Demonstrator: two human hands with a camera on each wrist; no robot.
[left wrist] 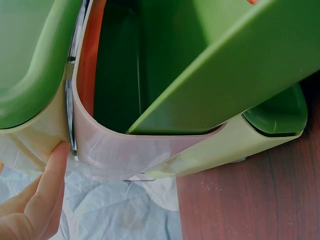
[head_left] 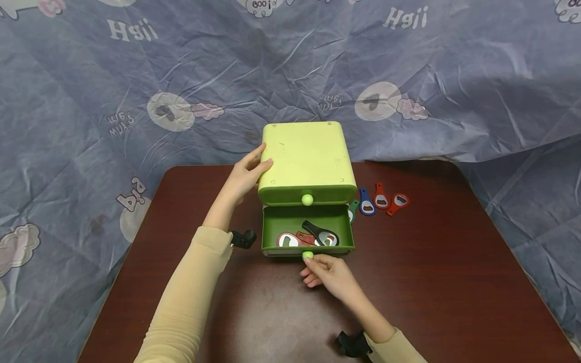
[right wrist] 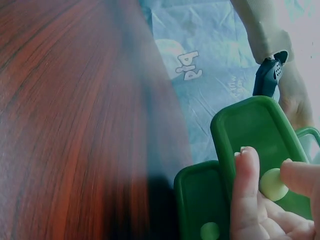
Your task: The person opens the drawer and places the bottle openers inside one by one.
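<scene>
A small drawer cabinet (head_left: pixel 301 154) with a yellow-green top stands on the table. Its middle drawer (left wrist: pixel 220 90) is pulled out. My right hand (head_left: pixel 333 275) pinches that drawer's round light-green knob (right wrist: pixel 273 184) between thumb and fingers. Inside lie a black bottle opener (head_left: pixel 313 229) and red bottle openers (head_left: pixel 286 236), partly overlapping. My left hand (head_left: pixel 242 179) presses against the cabinet's upper left side with extended fingers (left wrist: pixel 47 190). Above the open drawer, the top drawer with its own knob (head_left: pixel 307 200) is closed.
Right of the cabinet lie a blue bottle opener (head_left: pixel 366 207), two red bottle openers (head_left: pixel 380 190) and a green one (head_left: pixel 355 204), partly hidden by the cabinet. The lowest drawer front (right wrist: pixel 200 200) sits below the open drawer. A printed blue cloth (head_left: pixel 290 75) hangs behind the brown table (head_left: pixel 431 262).
</scene>
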